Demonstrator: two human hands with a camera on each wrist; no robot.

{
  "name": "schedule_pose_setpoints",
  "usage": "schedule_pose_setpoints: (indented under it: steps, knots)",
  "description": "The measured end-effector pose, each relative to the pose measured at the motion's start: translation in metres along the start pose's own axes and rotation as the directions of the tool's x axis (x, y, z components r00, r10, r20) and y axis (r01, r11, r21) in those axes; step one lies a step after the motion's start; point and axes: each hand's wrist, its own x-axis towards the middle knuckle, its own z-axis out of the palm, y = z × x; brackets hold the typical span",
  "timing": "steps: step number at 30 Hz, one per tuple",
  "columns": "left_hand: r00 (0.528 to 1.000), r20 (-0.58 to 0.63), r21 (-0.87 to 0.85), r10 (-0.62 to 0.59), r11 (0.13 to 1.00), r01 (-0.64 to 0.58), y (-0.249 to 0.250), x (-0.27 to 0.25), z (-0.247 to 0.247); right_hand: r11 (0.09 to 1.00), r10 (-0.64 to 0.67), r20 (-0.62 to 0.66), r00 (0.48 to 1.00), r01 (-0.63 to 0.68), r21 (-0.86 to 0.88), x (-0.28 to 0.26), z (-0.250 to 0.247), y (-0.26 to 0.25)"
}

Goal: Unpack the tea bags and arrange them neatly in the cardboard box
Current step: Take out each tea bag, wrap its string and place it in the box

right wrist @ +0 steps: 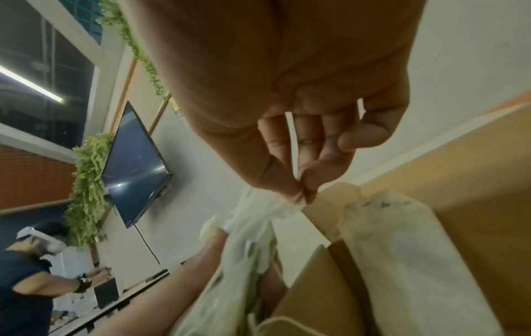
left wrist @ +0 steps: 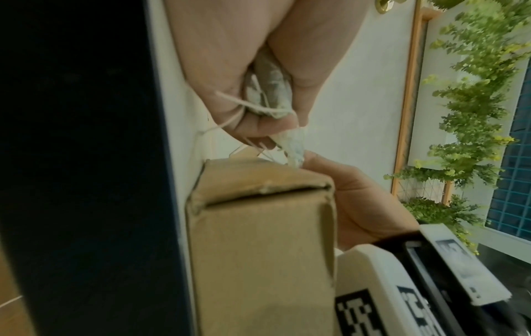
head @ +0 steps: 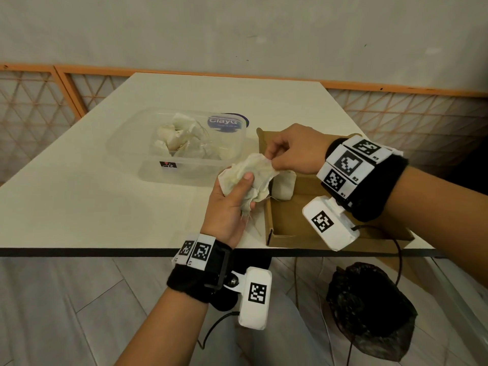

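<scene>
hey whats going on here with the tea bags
A person is sorting tea bags at a white table. The left hand grips a crumpled bunch of tea bags, and the right hand pinches one corner. One tea bag sits in the cardboard box; more wait in the plastic container.

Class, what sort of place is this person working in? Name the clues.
Probably an office or lab workroom: a wall screen, a second person at another table, and tracking markers on both wrists.
</scene>
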Motion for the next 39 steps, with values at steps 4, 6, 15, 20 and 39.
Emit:
schedule_pose_setpoints:
  steps: [4,6,15,20,39]
  knots:
    - [0.999,-0.031,-0.002,0.005,1.000,-0.005,0.000,0.000,-0.001,0.979,0.034,-0.039,0.999,-0.042,-0.200,-0.003,-0.005,0.010]
    - [0.999,-0.040,-0.011,0.008,1.000,-0.009,0.001,0.000,-0.002,0.987,0.036,-0.077,0.996,-0.048,-0.154,-0.005,-0.006,0.014]
    - [0.998,0.055,-0.008,0.005,1.000,-0.005,0.002,-0.005,0.000,0.981,-0.065,-0.024,0.998,0.068,0.182,-0.008,-0.003,0.003]
    - [0.997,0.032,-0.075,-0.066,0.995,0.069,0.002,-0.001,-0.003,0.999,-0.007,-0.031,0.999,0.009,0.052,-0.018,-0.039,0.020]
    - [0.993,0.001,-0.043,-0.119,0.992,0.119,0.000,0.003,-0.006,0.925,0.151,0.121,0.981,-0.097,-0.367,-0.008,-0.016,0.061]
